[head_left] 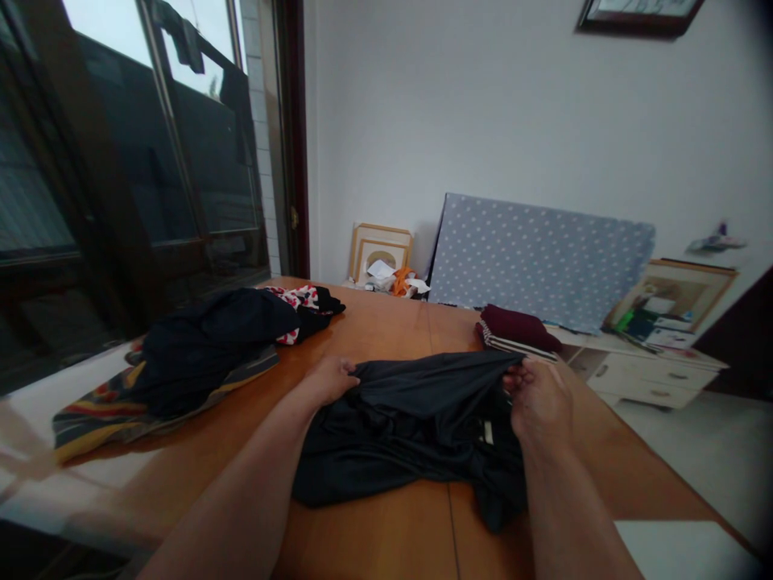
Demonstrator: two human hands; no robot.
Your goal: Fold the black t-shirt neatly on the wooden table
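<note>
A black garment (pixel 411 443) lies crumpled on the wooden table (pixel 374 536), its upper edge lifted and stretched between my hands. My left hand (pixel 332 379) pinches the left end of that edge. At the right end, my right hand (pixel 540 395) grips the cloth with curled fingers. A small pale label (pixel 488 432) shows inside the garment near my right hand. Just beyond that hand sits a folded stack with a maroon garment (pixel 516 324) on top and striped cloth beneath. Which part of the black garment I hold cannot be made out.
To the left lies a heap of dark clothes (pixel 211 346) with striped and red-and-white patterned cloth. Behind the table stand a panel under a grey dotted cover (pixel 537 258), picture frames (pixel 380 242) and a white drawer cabinet (pixel 652 379). A white sheet (pixel 676 548) rests at the near right corner.
</note>
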